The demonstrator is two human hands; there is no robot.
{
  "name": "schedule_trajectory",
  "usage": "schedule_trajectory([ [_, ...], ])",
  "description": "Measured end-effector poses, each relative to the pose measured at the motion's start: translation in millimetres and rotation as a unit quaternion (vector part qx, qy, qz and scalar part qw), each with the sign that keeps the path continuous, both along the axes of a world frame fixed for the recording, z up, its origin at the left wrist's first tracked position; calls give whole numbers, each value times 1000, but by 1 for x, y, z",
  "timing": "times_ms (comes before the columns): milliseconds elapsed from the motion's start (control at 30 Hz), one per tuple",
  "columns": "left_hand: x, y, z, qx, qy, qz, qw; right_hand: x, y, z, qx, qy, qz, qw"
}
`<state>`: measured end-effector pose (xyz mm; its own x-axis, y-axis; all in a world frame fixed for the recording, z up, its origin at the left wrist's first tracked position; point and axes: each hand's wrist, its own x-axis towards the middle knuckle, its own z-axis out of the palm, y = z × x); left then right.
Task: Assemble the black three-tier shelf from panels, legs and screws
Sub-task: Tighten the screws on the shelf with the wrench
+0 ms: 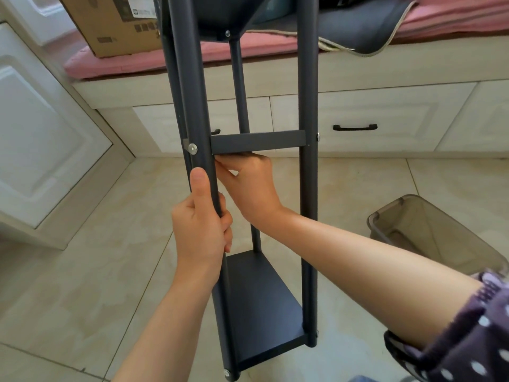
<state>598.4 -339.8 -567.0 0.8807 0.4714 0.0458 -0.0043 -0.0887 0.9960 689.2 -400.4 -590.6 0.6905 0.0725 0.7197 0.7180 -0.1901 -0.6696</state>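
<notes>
The black shelf frame (308,188) stands upright in front of me with its legs joined to three panels. The bottom panel (259,304) is low in view, the middle panel (259,141) shows edge-on, and the top panel (220,15) is at the upper edge. My left hand (201,230) grips the near left leg (192,92) just below the middle panel, thumb pointing up along it. My right hand (250,186) reaches between the legs, its fingers curled under the middle panel beside that leg. A silver screw head (192,148) sits in the leg at the middle panel.
A window seat with a pink cushion (115,62) carries a cardboard box (115,23) and a dark mat (363,26). Drawers with a black handle (354,127) lie below. A grey bin (429,232) stands on the tiled floor at the right. White cabinet doors (41,133) are left.
</notes>
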Motion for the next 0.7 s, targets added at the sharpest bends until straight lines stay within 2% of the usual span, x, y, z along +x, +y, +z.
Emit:
schedule_trajectory([
  [200,1,0,0,-1,-3,9,1000,-6,-11,2,-25,29,17,999],
  [333,-2,2,0,-6,-1,20,1000,-25,-37,1,-66,114,52,990],
  [500,-13,1,-1,-5,0,27,1000,-53,-71,7,-69,226,83,968],
  [700,-30,-13,-3,-14,-3,24,1000,-79,-104,16,-127,257,80,955],
])
